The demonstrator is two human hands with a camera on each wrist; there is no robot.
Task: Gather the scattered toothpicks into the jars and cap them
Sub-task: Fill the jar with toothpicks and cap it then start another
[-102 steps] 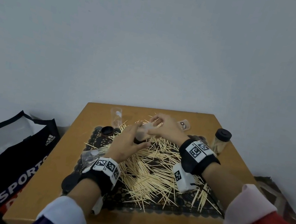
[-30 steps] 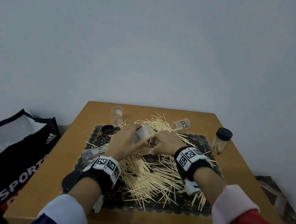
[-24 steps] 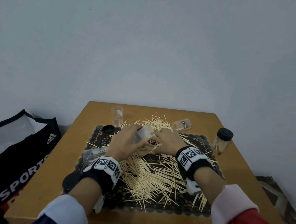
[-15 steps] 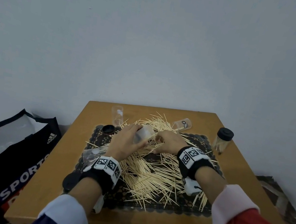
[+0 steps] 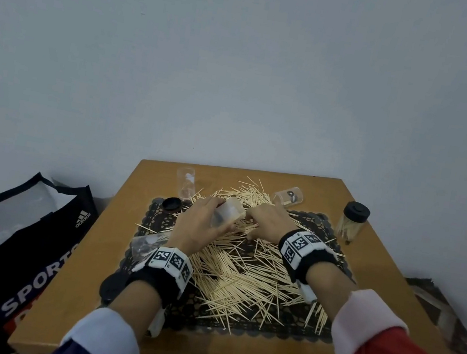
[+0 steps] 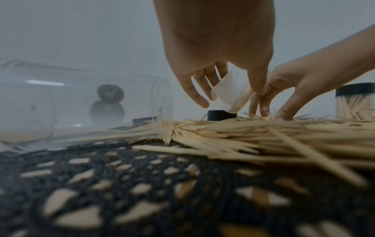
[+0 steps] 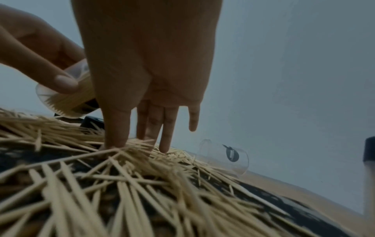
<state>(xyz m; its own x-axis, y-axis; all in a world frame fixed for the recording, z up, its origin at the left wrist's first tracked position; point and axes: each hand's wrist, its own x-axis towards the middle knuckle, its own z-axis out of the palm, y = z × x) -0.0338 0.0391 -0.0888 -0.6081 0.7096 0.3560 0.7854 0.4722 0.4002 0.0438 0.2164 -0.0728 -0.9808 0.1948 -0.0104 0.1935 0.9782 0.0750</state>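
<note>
A heap of wooden toothpicks [image 5: 241, 273] covers a black lace mat [image 5: 232, 328] on a small wooden table [image 5: 82, 275]. My left hand [image 5: 213, 219] grips a clear jar [image 5: 230, 210], tilted with its mouth toward the right hand, just above the heap. In the right wrist view this jar [image 7: 67, 102] holds a layer of toothpicks. My right hand [image 5: 261, 224] is down on the far part of the heap beside the jar mouth. Its thumb and fingers [image 7: 164, 141] pinch a tuft of toothpicks [image 7: 131, 149].
A capped jar [image 5: 353, 223] with toothpicks stands at the right edge. One empty jar [image 5: 185, 183] stands at the back left, another jar [image 5: 288, 196] lies at the back, a third jar [image 5: 145, 244] lies by my left wrist. Two black lids [image 5: 171, 204] [image 5: 111, 283] lie left. A sports bag [image 5: 15, 249] sits on the floor.
My right hand has come down from the jar mouth onto the heap and closed on toothpicks. The left hand has lowered and tilted the jar; over the last second both barely move.
</note>
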